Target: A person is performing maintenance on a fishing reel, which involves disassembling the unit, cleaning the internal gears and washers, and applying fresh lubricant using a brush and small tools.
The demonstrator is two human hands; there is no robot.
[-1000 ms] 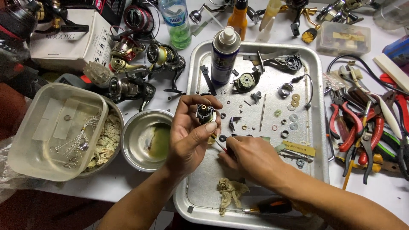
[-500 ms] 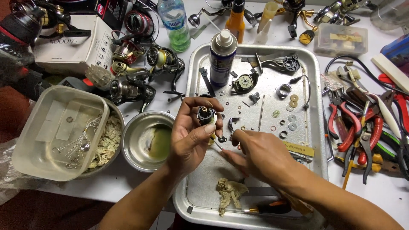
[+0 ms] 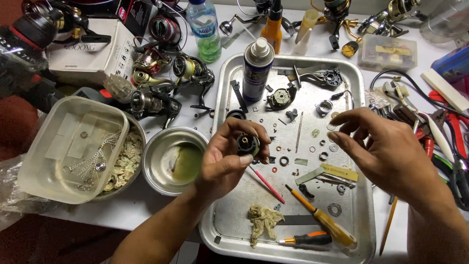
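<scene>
My left hand point(image 3: 222, 161) is shut on a small black round reel part point(image 3: 248, 144), held upright over the left side of a metal tray point(image 3: 239, 215). Over the tray's right side hovers my right hand point(image 3: 386, 151), its fingers curled and apart with nothing visible in them; the fingertips are just above several small washers and rings point(image 3: 328, 146). A thin red pick point(image 3: 267, 185) lies on the tray between my hands. Near the tray's front edge lie a yellow-handled screwdriver point(image 3: 325, 220), an orange-and-black screwdriver point(image 3: 308, 239) and a dirty rag point(image 3: 264, 222).
A spray can point(image 3: 257, 68) stands at the tray's back left. Left of the tray are a steel bowl point(image 3: 171, 159), a clear plastic tub point(image 3: 73, 146) and several fishing reels point(image 3: 156, 102). Pliers and cutters point(image 3: 449, 132) crowd the right edge. A bottle point(image 3: 205, 29) stands behind.
My right hand has lifted from the tray's middle and moved up and to the right, away from my left hand. The left hand still holds the black part in about the same place.
</scene>
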